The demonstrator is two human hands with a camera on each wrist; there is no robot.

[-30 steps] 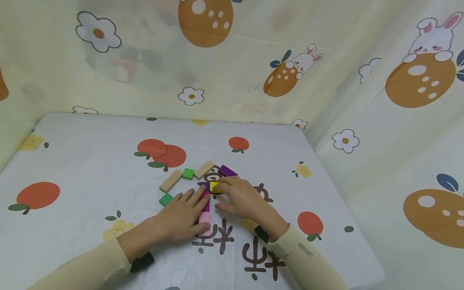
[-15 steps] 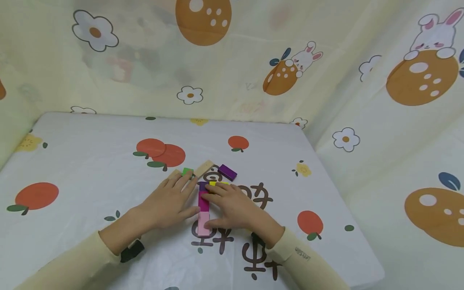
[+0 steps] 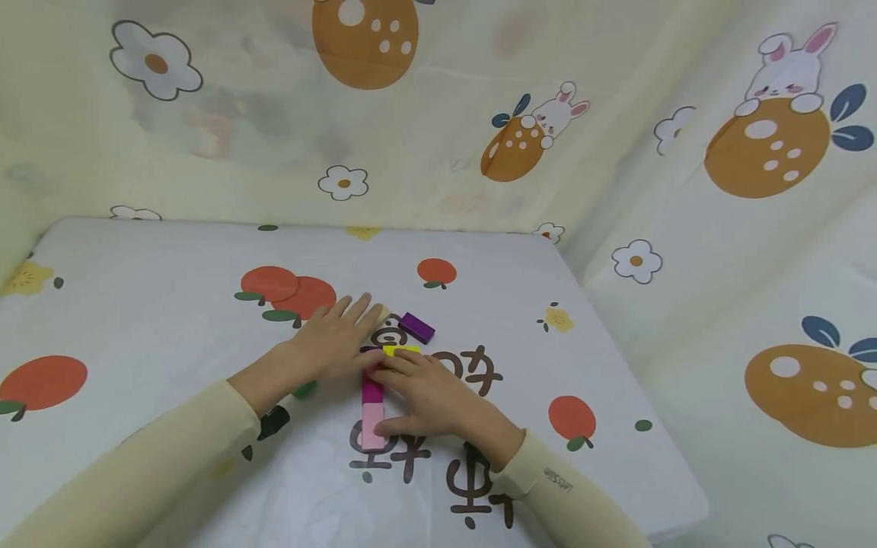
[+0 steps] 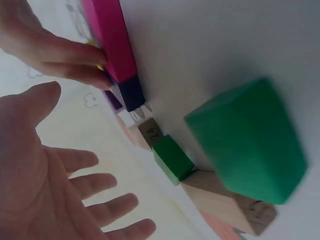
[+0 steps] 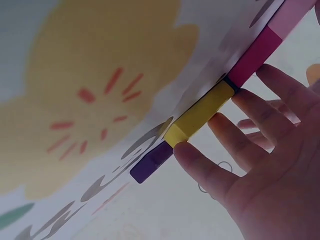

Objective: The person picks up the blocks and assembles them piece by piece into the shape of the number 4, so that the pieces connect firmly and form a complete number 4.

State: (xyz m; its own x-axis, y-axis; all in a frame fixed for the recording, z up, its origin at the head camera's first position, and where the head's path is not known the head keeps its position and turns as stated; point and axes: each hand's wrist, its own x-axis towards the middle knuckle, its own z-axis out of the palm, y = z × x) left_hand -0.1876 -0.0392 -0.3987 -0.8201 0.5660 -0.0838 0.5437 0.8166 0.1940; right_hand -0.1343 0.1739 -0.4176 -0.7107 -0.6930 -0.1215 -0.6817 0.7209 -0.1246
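My left hand [image 3: 336, 344] is spread with straight fingers over the far left blocks, mostly covering them. In the left wrist view, a green block [image 4: 172, 157] lies between two wooden blocks [image 4: 150, 131], and a darker green block [image 4: 250, 140] looms closest. My right hand [image 3: 432, 394] reaches over a row of small blocks with fingers extended. Its thumb is by the pink block [image 3: 373, 428]. Its fingertips lie along the magenta block [image 5: 255, 59] and the yellow block [image 5: 200, 114]. A dark navy block [image 4: 131, 94] joins the magenta one's far end.
A purple block [image 3: 416, 328] lies separately beyond the yellow one. The table [image 3: 617, 472] wears a white cloth printed with fruit and lettering. A patterned curtain [image 3: 425, 152] hangs behind and at the right.
My left hand has lifted off the magenta and pink blocks and moved left, then away over the far blocks. My right hand has shifted left and nearer, from the yellow block along the pink-magenta row.
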